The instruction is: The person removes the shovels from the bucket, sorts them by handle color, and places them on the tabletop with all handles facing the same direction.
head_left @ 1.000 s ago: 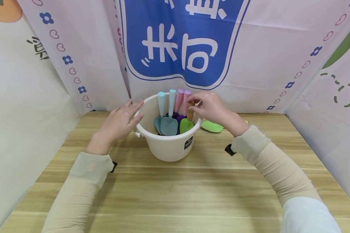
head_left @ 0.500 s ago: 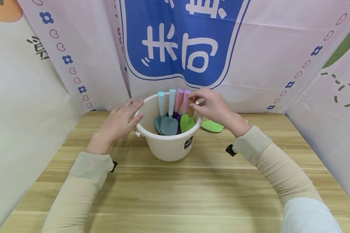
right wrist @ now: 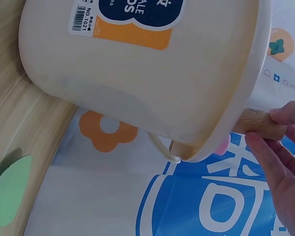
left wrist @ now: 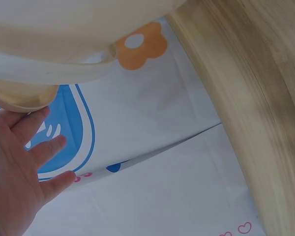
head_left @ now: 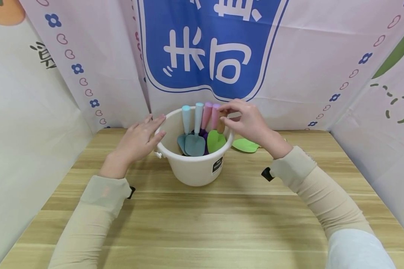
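A white bucket (head_left: pixel 192 170) stands upright on the table with several small trowels in it. My left hand (head_left: pixel 139 140) lies against its left rim, fingers extended. At the right rim, my right hand (head_left: pixel 247 121) pinches the wooden handle (right wrist: pixel 258 124) of a green-bladed trowel (head_left: pixel 216 142) between thumb and fingers. The green blade is inside the bucket; whether its tip touches the bottom is hidden. Beside it are blue-grey trowels (head_left: pixel 195 145) with pale blue handles, and pink handles (head_left: pixel 207 116) above purple blades that are partly covered.
Another green blade (head_left: pixel 245 145) lies on the wooden table (head_left: pixel 202 224) right of the bucket, its far end behind my right forearm. A printed cloth (head_left: pixel 309 74) hangs close behind the bucket, with more cloth at both sides.
My right hand has risen slightly and shifted right with the wooden handle. The green trowel's blade now shows more fully. My left hand and the bucket stay where they were.
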Available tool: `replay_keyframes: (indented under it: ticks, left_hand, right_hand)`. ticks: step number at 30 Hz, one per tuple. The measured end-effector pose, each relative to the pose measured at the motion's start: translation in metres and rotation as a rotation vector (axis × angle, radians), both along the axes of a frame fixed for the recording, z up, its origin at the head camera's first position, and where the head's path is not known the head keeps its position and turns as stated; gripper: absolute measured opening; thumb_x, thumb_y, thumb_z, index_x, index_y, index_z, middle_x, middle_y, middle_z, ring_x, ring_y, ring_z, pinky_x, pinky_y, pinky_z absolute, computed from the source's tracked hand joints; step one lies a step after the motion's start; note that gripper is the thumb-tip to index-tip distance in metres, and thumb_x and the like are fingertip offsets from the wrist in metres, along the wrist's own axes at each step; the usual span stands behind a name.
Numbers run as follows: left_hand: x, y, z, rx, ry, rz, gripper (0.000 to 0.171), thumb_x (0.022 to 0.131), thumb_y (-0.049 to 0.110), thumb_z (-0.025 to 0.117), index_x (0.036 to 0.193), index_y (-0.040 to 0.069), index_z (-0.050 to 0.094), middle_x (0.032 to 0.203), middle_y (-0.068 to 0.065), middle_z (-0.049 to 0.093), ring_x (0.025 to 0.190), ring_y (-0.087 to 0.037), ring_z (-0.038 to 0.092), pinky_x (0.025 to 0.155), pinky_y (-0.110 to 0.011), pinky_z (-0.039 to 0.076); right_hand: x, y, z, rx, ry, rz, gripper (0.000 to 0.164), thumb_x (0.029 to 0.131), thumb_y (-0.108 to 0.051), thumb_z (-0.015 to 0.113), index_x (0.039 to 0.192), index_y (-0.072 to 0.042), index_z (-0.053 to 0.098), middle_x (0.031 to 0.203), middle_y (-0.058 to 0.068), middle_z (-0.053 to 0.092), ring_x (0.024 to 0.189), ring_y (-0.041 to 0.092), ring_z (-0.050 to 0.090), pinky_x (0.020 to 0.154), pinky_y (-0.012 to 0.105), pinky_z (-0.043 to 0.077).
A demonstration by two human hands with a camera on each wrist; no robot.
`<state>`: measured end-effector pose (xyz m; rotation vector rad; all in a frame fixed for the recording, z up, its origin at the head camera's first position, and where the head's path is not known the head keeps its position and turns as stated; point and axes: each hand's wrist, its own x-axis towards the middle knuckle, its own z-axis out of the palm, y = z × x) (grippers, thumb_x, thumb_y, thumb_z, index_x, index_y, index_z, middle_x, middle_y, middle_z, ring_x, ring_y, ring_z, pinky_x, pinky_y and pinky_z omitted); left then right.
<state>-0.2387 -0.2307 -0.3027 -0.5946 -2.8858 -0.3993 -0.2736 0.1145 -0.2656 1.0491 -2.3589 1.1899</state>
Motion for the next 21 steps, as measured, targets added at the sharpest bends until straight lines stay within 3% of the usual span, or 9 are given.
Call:
replay_keyframes:
  ticks: [21]
  left_hand:
    - [0.0017,-0.0005,0.0018,-0.007,-0.008,-0.006,0.068,0.11,0.053,0.026,0.163,0.01,0.027,0.166,-0.012,0.028,0.154,-0.04,0.018,0.118,-0.069,0.018]
  right_hand:
    - [0.0101,0.0099,0.0082,-0.189,0.139,0.027,0.025,0.09,0.008,0.073,0.115,0.007,0.073,0.108,0.016,0.07,0.098,0.021,0.067,0.077,0.022,0.06]
